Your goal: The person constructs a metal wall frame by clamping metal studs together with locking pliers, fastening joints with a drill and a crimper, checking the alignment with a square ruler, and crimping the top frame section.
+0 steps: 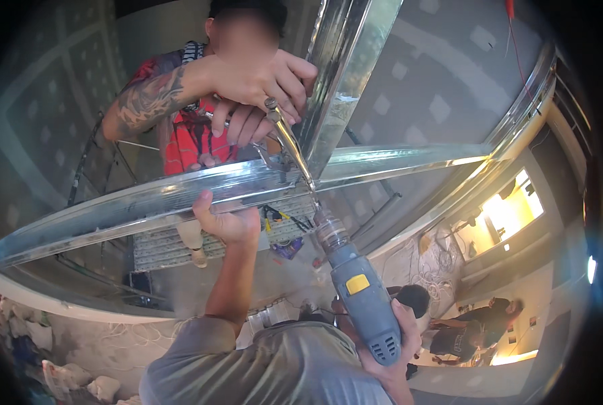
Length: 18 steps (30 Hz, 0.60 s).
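My left hand [228,224] grips the lower edge of a long shiny metal channel [139,209], its thumb on the near face. My right hand [404,331] is closed around the rear of a grey corded-style power drill [363,297] with a yellow switch. The drill points up at the joint where an upright metal stud [352,88] meets the channel. Its bit reaches the channel's edge there. A co-worker's hands [261,94] hold locking pliers [289,145] at that same joint, partly hiding the jaws.
The co-worker, in a red top, faces me behind the channel. Below lies a scaffold platform [163,246] with tools on it. Curved metal framing [517,128] runs along the right. Farther down are coiled cables [440,260], sacks [62,378] and other people [473,331].
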Available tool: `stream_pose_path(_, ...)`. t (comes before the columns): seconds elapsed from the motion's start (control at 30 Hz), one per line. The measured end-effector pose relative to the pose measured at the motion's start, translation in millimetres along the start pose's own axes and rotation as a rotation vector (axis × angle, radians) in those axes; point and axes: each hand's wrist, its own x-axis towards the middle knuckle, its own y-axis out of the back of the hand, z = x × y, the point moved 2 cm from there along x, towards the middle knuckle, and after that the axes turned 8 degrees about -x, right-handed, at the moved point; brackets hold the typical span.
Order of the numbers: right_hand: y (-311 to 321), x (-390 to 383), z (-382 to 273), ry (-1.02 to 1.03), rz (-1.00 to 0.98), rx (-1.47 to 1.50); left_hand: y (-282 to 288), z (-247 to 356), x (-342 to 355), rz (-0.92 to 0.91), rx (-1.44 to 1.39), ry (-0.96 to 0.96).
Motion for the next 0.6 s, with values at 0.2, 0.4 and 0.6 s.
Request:
stream_pose_path(0.2,0,4,-3,-0.023,-0.043,-0.014,3,1,2,0.006,0.025,-0.024)
stream_pose_path(0.4,-1,7,-7,-0.004,-0.068,-0.046,1,-1,0,0.062,0.009,-0.030)
stream_pose_path(0.6,-3,3,-3,-0.020,-0.087,-0.019,2,1,0,0.059,0.016,-0.017)
